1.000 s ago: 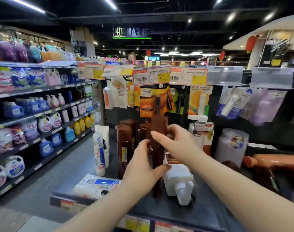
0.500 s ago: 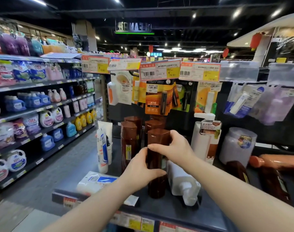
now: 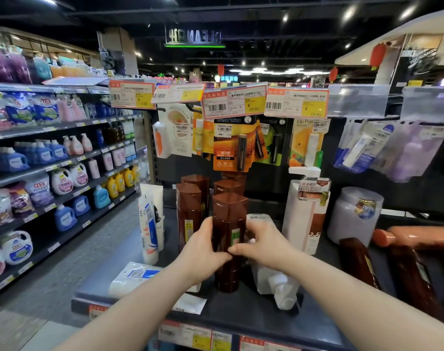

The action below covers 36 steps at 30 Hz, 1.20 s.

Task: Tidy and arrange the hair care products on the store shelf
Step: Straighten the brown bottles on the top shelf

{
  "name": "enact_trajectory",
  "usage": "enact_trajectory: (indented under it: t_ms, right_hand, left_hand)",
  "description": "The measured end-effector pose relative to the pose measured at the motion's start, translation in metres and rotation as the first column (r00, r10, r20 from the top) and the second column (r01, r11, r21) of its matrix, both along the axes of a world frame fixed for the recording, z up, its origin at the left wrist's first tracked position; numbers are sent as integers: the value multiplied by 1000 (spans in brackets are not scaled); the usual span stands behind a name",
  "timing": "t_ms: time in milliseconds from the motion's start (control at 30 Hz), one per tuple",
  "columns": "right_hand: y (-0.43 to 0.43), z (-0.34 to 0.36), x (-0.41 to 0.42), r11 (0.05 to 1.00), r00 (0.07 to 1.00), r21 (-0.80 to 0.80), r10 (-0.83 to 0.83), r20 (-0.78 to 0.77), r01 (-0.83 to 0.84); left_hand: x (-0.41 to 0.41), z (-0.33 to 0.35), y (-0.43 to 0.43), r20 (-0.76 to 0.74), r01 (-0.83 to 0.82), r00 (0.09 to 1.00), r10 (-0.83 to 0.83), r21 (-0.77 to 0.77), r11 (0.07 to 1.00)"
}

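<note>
Left hand (image 3: pixel 203 247) and right hand (image 3: pixel 264 245) grip the upright brown bottle (image 3: pixel 229 214), seemingly resting near the shelf (image 3: pixel 253 315) front edge

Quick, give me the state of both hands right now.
Left hand: closed, fingers gripping the front brown bottle on its left side.
Right hand: closed, fingers gripping the same bottle on its right side.
</note>
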State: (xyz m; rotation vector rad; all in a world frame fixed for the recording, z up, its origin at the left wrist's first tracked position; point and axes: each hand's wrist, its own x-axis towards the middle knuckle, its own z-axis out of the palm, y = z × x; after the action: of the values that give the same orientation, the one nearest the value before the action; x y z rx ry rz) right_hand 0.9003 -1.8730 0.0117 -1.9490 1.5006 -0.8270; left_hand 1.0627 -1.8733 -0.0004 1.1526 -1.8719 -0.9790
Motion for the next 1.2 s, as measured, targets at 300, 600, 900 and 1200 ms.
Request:
enact_trajectory:
  t_ms: [300, 600, 900, 1200]
  right_hand:
    - [2, -1, 0, 1000, 1000, 10, -10, -26, 10]
    - [17, 19, -49, 984, 987, -96, -153, -38, 149]
    - [50, 30, -156, 916, 846, -61, -390, -364, 396]
    - [54, -24, -190, 725, 735, 216, -542, -407, 654]
  left_hand:
    - [-5, -5, 8, -32, -42, 999, 40, -44, 998]
    - [-32, -4, 51, -140, -318, 946, 292, -573, 756]
    - [-142, 26, 49, 162, 223, 968, -190, -221, 949]
    - [-213, 9, 45, 253, 270, 918, -305, 165, 949]
